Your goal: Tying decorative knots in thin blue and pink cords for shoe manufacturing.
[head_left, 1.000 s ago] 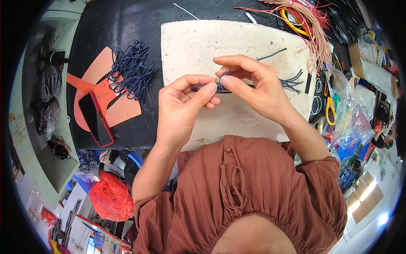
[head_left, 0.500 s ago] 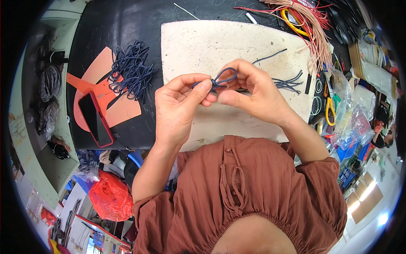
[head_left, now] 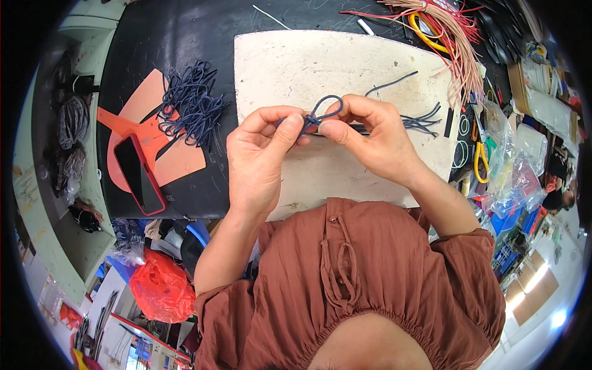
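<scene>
A thin navy cord [head_left: 333,98] is looped and knotted between my two hands, above a pale, scuffed board [head_left: 290,68]. My left hand [head_left: 262,145] pinches the knot's left side between thumb and forefinger. From the right, my right hand [head_left: 373,135] grips the same cord close to the knot, its thumb pressed on it. One loop stands up between the fingertips. Several more navy cords [head_left: 422,123] lie on the board beyond my right hand, partly hidden by it. A tangled pile of navy cords [head_left: 192,108] rests to the left on the black table [head_left: 203,37].
Orange flat pieces [head_left: 185,163] lie under the pile, with a red-cased phone [head_left: 140,176] on them. Red and beige cords [head_left: 453,43] are bundled at the far right. Yellow-handled scissors [head_left: 481,161] and clear plastic bags [head_left: 505,154] sit along the right edge. A red bag [head_left: 160,287] is below left.
My right thumb has come in against the knot, and the upright loop has shifted slightly left and opened rounder. Both hands stay in nearly the same place.
</scene>
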`<state>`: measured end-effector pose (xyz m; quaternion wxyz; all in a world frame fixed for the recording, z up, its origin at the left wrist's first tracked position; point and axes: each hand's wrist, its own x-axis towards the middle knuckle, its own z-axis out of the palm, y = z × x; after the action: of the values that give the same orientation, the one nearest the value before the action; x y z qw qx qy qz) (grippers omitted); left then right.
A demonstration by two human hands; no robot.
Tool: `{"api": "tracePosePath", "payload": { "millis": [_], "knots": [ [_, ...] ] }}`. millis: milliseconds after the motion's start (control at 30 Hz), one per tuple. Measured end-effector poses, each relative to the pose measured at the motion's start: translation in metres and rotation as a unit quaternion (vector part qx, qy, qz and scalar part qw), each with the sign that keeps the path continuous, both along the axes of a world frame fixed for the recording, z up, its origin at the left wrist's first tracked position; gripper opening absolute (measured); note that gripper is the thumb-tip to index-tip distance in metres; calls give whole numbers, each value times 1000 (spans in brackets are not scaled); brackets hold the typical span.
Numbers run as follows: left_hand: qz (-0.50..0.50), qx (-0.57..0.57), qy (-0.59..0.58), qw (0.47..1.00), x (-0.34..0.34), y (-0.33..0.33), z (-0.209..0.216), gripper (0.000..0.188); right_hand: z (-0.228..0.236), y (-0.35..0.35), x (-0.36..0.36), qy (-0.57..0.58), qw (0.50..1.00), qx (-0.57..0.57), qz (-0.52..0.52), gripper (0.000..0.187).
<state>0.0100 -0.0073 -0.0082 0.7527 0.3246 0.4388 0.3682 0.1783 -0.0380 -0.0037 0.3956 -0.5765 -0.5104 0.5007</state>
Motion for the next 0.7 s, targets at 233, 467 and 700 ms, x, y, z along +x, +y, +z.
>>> {"api": "tracePosePath", "payload": {
  "millis": [233,467,700],
  "knots": [
    [33,-5,-69,997,-1,-1,-6,13,2,0,-3,-40,998,44,6,17],
    [76,-26,-73,994,1,-2,2,13,8,-1,-3,-65,997,47,16,16],
    [54,18,-25,998,9,-4,5,18,8,10,4,82,996,-14,-36,17]
  ]
}}
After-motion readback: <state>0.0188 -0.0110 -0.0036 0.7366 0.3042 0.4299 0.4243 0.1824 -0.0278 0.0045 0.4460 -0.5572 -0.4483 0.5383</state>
